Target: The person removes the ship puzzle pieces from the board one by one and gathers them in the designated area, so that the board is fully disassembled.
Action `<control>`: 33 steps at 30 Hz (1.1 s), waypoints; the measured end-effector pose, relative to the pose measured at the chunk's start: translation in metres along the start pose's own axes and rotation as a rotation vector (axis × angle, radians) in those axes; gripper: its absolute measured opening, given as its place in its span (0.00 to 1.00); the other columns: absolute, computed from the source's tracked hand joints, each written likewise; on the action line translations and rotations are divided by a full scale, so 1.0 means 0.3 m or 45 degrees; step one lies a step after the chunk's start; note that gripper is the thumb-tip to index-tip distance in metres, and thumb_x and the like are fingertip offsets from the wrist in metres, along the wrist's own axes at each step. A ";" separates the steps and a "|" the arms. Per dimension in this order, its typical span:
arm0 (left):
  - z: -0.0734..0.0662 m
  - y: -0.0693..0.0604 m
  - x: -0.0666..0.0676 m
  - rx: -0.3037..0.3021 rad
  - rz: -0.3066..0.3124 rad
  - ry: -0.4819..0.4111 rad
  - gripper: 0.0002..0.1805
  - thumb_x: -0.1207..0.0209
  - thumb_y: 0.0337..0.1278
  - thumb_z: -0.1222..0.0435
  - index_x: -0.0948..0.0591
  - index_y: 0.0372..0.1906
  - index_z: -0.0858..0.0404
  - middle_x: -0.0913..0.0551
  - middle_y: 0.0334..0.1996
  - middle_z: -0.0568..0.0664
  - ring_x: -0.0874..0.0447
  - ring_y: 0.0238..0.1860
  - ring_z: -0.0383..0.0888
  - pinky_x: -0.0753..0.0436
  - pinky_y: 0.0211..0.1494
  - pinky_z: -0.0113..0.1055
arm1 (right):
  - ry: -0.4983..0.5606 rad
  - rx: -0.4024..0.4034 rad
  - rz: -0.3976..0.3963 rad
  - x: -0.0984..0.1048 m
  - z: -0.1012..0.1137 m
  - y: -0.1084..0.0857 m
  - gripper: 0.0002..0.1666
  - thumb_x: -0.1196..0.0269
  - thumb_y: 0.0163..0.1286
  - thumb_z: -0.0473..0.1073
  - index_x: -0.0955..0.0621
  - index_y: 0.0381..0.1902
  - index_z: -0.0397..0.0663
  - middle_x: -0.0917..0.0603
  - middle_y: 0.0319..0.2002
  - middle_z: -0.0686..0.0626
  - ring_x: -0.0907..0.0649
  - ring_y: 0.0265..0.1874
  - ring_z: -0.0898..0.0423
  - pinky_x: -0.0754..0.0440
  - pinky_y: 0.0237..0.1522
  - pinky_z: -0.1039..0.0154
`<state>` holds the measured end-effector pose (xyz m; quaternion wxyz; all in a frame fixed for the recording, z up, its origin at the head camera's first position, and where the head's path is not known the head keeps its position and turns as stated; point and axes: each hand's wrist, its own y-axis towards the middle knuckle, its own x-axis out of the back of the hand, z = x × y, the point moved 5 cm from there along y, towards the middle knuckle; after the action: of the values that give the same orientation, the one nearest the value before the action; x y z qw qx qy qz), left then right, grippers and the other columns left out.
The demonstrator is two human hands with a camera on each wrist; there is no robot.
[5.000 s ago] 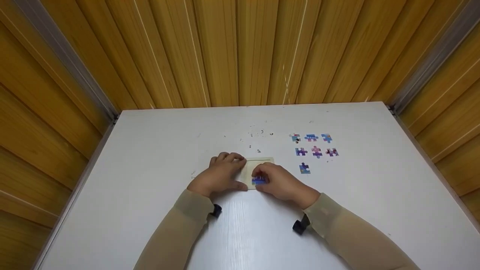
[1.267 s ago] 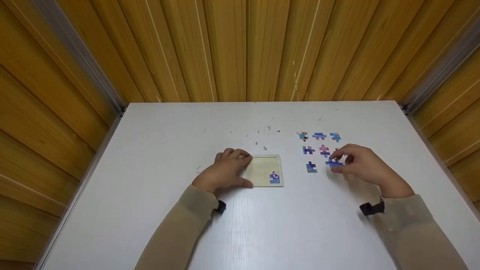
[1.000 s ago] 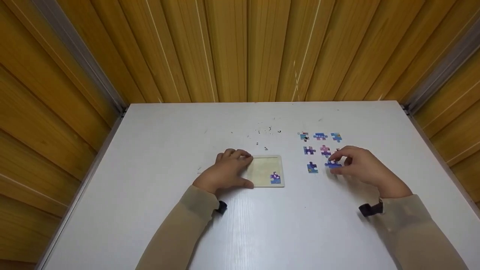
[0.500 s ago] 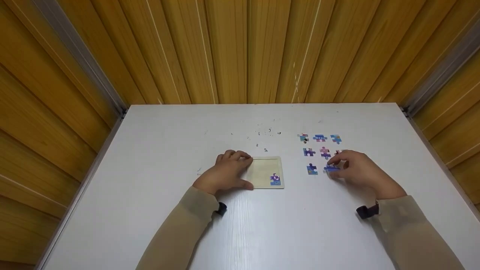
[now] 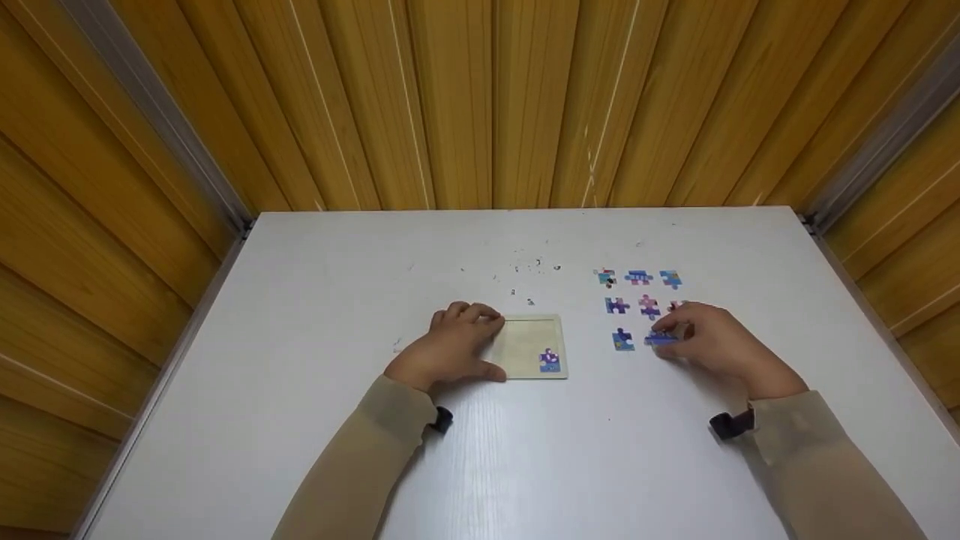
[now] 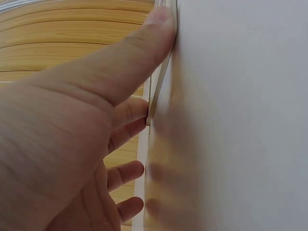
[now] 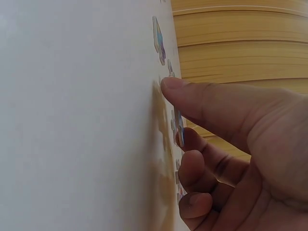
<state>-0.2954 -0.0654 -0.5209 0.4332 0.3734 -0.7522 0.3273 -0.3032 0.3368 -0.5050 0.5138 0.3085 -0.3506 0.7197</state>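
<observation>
A shallow square puzzle tray (image 5: 525,345) lies mid-table with one purple-and-blue puzzle piece (image 5: 550,361) in its lower right corner. My left hand (image 5: 450,346) holds the tray's left side, thumb at the near edge and index finger at the far edge; the left wrist view shows this thumb (image 6: 144,48) on the rim. Off to the right, my right hand (image 5: 720,349) pinches a blue puzzle piece (image 5: 660,338) between thumb and fingers, just above the table. In the right wrist view its thumb (image 7: 207,101) covers part of that piece.
Several loose puzzle pieces (image 5: 638,277) lie in rows at the right, one single piece (image 5: 622,340) just left of the right hand. Another piece (image 5: 678,305) is partly covered by that hand. Tiny dark scraps (image 5: 538,262) dot the white table (image 5: 337,285) behind the tray.
Five seconds ago the right hand was at the tray with the corner piece; since then it has gone right and taken the blue piece. Lately it shifts slightly left and tilts it. The left hand stays.
</observation>
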 end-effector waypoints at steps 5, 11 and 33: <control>-0.001 -0.001 -0.002 0.001 0.001 0.001 0.54 0.21 0.62 0.39 0.29 0.88 0.50 0.31 0.86 0.46 0.40 0.88 0.57 0.40 0.91 0.59 | 0.014 -0.008 0.003 -0.003 -0.004 0.000 0.21 0.20 0.71 0.46 0.08 0.60 0.49 0.27 0.82 0.28 0.20 0.52 0.43 0.20 0.45 0.59; -0.002 -0.002 -0.001 -0.009 0.002 0.013 0.54 0.22 0.62 0.38 0.29 0.88 0.50 0.31 0.86 0.46 0.40 0.88 0.57 0.40 0.90 0.59 | 0.016 -0.017 -0.001 -0.010 -0.006 -0.003 0.22 0.19 0.71 0.46 0.08 0.60 0.50 0.30 0.85 0.28 0.20 0.55 0.42 0.20 0.48 0.59; 0.002 -0.004 -0.004 -0.007 -0.011 -0.008 0.54 0.21 0.61 0.38 0.30 0.89 0.50 0.31 0.86 0.46 0.40 0.87 0.56 0.40 0.90 0.58 | 0.032 -0.048 0.013 -0.007 0.003 -0.005 0.26 0.20 0.73 0.49 0.10 0.66 0.52 0.26 0.82 0.31 0.19 0.58 0.40 0.17 0.56 0.55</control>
<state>-0.2943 -0.0661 -0.5220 0.4333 0.3765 -0.7528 0.3220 -0.3011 0.3352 -0.5059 0.5201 0.2880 -0.3592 0.7194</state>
